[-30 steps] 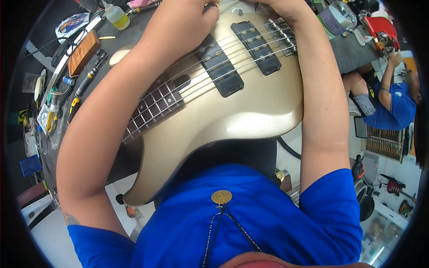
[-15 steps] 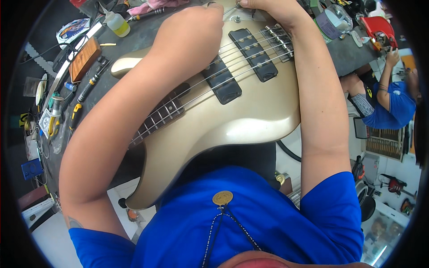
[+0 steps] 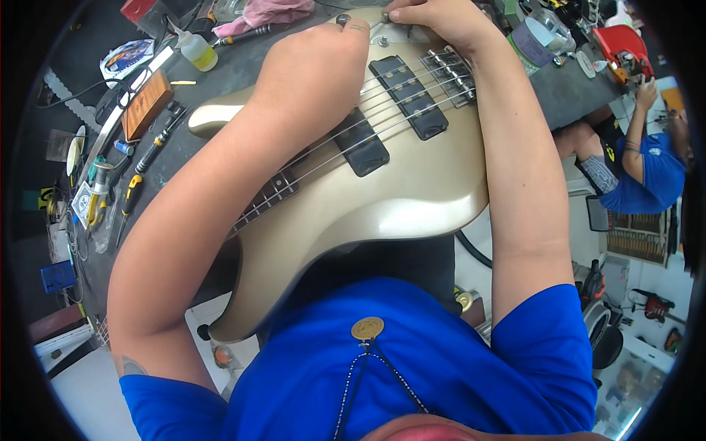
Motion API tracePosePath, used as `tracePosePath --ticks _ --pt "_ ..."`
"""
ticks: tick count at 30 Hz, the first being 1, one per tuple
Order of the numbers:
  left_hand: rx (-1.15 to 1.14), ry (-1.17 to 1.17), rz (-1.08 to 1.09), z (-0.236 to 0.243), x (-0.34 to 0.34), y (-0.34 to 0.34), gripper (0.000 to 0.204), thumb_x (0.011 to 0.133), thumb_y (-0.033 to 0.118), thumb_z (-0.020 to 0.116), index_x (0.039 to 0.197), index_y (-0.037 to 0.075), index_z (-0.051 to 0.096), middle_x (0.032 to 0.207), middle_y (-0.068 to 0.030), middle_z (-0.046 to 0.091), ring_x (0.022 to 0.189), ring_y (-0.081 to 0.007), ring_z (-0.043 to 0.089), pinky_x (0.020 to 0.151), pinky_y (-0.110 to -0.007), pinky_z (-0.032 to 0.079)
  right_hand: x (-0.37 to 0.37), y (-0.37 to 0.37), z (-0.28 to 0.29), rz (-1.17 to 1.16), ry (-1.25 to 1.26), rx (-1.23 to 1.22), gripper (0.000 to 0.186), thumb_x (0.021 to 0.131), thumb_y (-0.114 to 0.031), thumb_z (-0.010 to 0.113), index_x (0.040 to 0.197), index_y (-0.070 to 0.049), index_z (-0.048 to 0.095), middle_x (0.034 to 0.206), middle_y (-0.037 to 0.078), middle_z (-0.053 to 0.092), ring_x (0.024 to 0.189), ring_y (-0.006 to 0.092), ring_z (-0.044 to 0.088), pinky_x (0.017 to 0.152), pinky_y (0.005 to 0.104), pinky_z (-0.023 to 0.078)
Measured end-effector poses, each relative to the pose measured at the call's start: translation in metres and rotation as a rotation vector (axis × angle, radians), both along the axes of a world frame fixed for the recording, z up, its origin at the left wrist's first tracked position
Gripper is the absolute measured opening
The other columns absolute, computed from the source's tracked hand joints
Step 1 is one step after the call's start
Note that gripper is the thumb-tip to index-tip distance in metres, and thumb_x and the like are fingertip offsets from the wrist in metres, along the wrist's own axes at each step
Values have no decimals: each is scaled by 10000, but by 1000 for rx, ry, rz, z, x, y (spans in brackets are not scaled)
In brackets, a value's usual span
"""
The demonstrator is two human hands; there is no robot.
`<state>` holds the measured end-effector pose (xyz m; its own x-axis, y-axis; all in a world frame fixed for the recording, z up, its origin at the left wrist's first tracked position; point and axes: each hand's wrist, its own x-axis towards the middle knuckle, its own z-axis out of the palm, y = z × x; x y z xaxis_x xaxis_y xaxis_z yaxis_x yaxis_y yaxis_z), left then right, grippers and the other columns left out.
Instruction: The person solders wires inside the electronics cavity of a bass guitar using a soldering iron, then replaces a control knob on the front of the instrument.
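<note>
A gold electric bass guitar (image 3: 353,213) lies across the bench edge in front of my chest, with two black pickups (image 3: 409,95) and a metal bridge (image 3: 450,73). My left hand (image 3: 320,70) is closed above the strings, near the far edge of the body. A small dark round end (image 3: 343,20) shows at its fingers; what they grip is hidden. My right hand (image 3: 434,20) pinches a small metal knob (image 3: 385,18) on the control area with thumb and finger. Another metal knob (image 3: 382,42) sits nearer to me, between the hands.
On the dark bench (image 3: 220,81) at left are a squeeze bottle (image 3: 197,50), a wooden block (image 3: 145,105), screwdrivers (image 3: 156,147) and a pink cloth (image 3: 276,13). A clear jar (image 3: 533,44) and red tray (image 3: 619,45) stand at right. Beyond, a person in blue (image 3: 647,173) works.
The far end of the bass and both hands appear slightly lower in view, showing more of the fingers and the knobs. The hands stay at the control area.
</note>
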<state>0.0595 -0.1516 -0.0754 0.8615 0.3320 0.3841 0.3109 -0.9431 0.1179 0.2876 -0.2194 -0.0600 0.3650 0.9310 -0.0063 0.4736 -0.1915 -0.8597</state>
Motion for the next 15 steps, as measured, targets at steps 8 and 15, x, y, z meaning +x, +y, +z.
tracePosePath --ticks 8,15 --pt "-338 -64 85 5 3 2 253 982 135 608 1166 -30 661 917 -244 731 897 -425 711 826 -498 557 2 1 -2 6 10 27 129 873 -121 748 892 2 783 696 44 697 511 106 570 477 282 430" --pt "-29 -140 -60 -7 2 3 223 883 58 611 1061 -69 653 835 -252 717 818 -425 724 767 -481 589 3 0 -4 12 -1 28 140 869 -115 748 916 9 792 703 48 700 517 106 575 482 281 435"
